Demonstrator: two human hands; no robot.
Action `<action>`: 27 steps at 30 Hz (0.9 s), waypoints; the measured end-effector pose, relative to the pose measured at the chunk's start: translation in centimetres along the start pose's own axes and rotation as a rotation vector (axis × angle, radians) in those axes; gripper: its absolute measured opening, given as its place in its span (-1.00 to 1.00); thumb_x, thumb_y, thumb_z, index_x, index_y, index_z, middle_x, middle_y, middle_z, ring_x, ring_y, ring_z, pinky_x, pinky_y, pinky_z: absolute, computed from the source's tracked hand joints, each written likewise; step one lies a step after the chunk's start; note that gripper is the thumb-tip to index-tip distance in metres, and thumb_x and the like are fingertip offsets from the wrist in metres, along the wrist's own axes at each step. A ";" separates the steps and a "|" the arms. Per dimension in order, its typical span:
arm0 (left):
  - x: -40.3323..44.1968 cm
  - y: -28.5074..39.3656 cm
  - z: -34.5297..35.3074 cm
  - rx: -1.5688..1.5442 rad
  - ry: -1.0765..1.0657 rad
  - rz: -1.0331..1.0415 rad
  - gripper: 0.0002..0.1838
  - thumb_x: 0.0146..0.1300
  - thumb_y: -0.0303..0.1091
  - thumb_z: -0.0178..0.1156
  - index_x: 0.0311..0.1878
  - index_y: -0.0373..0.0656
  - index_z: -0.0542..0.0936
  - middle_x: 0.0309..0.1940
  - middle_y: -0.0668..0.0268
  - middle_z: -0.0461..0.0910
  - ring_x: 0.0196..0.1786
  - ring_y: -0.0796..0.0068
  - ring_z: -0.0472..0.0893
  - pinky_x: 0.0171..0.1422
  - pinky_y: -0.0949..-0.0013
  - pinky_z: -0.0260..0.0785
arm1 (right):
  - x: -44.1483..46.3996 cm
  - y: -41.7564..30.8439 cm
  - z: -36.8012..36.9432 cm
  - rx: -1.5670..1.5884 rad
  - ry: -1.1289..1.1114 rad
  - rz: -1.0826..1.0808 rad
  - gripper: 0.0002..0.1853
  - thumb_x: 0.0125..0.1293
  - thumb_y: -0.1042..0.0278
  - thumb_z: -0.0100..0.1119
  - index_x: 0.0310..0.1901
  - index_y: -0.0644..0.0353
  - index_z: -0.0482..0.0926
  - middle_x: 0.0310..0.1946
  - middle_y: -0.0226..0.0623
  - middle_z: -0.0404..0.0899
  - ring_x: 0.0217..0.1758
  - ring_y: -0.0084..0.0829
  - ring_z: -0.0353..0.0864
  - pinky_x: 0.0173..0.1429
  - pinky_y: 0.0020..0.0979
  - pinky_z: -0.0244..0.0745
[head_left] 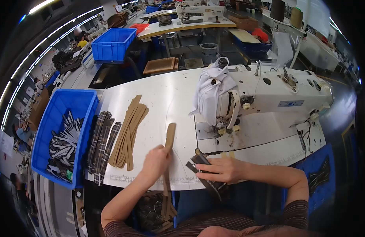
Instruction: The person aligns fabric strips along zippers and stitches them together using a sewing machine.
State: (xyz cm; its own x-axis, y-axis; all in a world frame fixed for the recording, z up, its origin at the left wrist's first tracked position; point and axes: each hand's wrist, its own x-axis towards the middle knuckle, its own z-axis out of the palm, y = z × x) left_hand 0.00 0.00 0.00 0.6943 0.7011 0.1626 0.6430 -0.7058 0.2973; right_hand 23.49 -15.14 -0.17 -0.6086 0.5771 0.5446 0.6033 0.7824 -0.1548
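My left hand (pixel 156 161) is closed around a tan fabric strip (pixel 170 135). One end of the strip points away across the white table, while the rest hangs below the hand over the front edge. My right hand (pixel 224 170) grips a small bundle of dark zippers (pixel 201 159) at the table's front edge, its fingers lying across them. The lower part of the bundle hangs past the edge, and the palm hides some of it. Left of my left hand lies a fanned pile of tan strips (pixel 129 134), beside plaid strips (pixel 101 146).
A sewing machine (pixel 277 91) with white cloth (pixel 216 85) draped over its head stands at the right. The blue bin (pixel 93 122) at the left holds many cut strips. Another blue crate (pixel 113 44) stands farther back. Below the table edge, dark pieces (pixel 150 211) are heaped.
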 end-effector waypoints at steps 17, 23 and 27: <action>3.6 6.5 4.1 -0.035 0.028 0.716 -0.50 0.18 -0.26 0.28 0.12 -0.40 0.51 0.16 0.06 0.50 0.30 0.10 0.42 0.37 0.13 0.27 | -7.2 2.4 -1.1 -0.157 0.014 0.559 -0.33 0.03 0.31 0.32 0.26 0.16 0.43 0.30 -0.10 0.37 0.20 -0.05 0.48 0.29 -0.17 0.39; 6.3 7.5 5.6 -0.066 0.085 0.783 -0.55 0.08 -0.32 0.30 0.00 -0.43 0.55 0.06 0.02 0.55 0.17 0.11 0.49 0.22 0.22 0.37 | -7.8 1.6 -1.4 -0.128 0.030 0.603 -0.41 0.11 0.43 0.21 0.25 0.16 0.44 0.28 -0.12 0.38 0.21 -0.03 0.47 0.32 -0.16 0.37; 6.8 7.7 5.0 -0.029 0.031 0.728 -0.54 0.06 -0.34 0.33 0.03 -0.35 0.56 0.09 0.06 0.56 0.19 0.14 0.51 0.24 0.22 0.38 | -5.9 -1.6 -3.7 0.054 0.080 0.738 -0.37 0.06 0.49 0.21 0.27 0.15 0.44 0.25 -0.02 0.39 0.11 -0.05 0.56 0.22 -0.18 0.48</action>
State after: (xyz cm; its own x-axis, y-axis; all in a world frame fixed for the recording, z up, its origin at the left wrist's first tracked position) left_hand 11.32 -1.16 -1.31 0.9329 0.0576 0.3556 0.0123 -0.9917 0.1283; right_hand 28.06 -20.66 -0.13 -0.0142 0.9399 0.3411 0.8132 0.2094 -0.5430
